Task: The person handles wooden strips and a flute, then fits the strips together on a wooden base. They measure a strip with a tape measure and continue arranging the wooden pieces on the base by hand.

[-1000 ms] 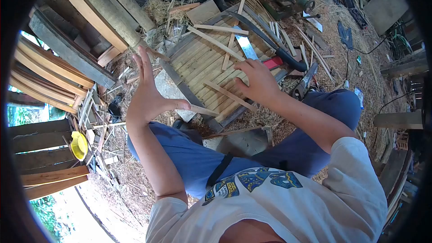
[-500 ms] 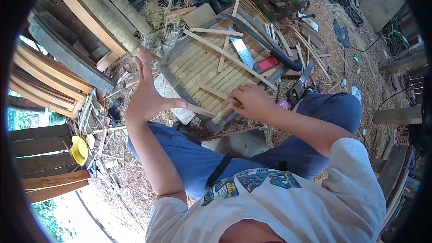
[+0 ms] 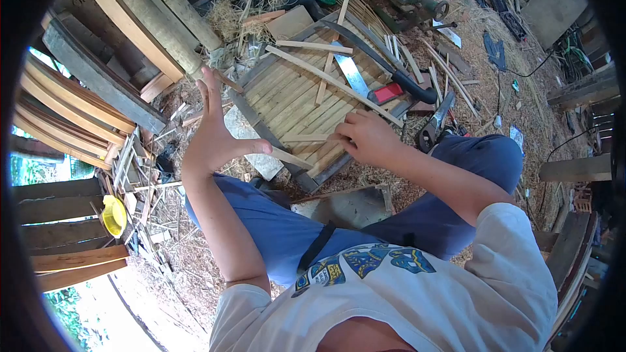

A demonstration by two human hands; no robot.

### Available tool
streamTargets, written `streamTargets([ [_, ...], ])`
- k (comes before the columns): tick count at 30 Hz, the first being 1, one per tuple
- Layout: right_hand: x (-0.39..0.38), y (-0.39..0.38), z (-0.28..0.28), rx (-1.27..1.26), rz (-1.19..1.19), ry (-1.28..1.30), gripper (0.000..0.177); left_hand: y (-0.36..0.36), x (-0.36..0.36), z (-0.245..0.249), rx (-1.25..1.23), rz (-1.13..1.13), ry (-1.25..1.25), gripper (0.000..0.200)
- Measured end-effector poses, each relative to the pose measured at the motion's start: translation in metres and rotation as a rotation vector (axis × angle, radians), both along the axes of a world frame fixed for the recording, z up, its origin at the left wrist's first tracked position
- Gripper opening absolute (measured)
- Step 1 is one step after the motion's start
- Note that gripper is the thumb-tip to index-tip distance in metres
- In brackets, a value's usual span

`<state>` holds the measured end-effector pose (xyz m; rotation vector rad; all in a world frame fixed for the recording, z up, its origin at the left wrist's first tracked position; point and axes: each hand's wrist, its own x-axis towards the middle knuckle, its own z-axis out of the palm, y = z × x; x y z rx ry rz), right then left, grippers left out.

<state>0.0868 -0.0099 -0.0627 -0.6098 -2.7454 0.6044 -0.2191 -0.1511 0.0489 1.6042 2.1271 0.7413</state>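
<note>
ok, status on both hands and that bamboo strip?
Left hand open, fingers spread, beside slat panel. Right hand shut on bamboo strip, flat across panel. Loose strips and machete beyond it.

The right hand (image 3: 368, 137) curls over the near edge of the bamboo slat panel (image 3: 287, 94). It covers the slats under it and one end of a loose strip (image 3: 306, 137); whether the fingers pinch that strip or only rest on it cannot be told. The left hand (image 3: 212, 137) hides the end of a second strip (image 3: 290, 158) under its thumb. Beyond the right hand, slivers cross the blade of the long knife (image 3: 420, 91). Far left of the left hand, a yellow object (image 3: 114, 214) is too small to identify. The printed shirt (image 3: 404, 293) is cut off at the bottom edge.
</note>
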Motion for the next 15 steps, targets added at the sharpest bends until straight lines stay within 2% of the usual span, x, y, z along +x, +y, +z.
streamTargets([
  [4,0.003,0.008,0.003,0.059,0.013,0.002,0.017,0.000,-0.003,-0.005,0.022,-0.011,0.011,0.187],
  [7,0.001,0.009,-0.003,-0.035,-0.014,0.012,0.019,0.002,-0.001,-0.002,0.017,-0.001,-0.006,0.188],
  [10,0.002,0.023,-0.001,0.046,-0.044,0.127,0.020,0.002,0.004,0.001,0.027,0.020,-0.064,0.191],
  [13,0.008,0.040,0.014,0.178,-0.190,0.160,0.022,0.001,0.003,0.000,0.031,0.023,-0.052,0.192],
  [15,0.012,0.048,0.012,0.212,-0.282,0.068,0.022,0.001,0.002,0.000,0.036,0.026,-0.061,0.192],
])
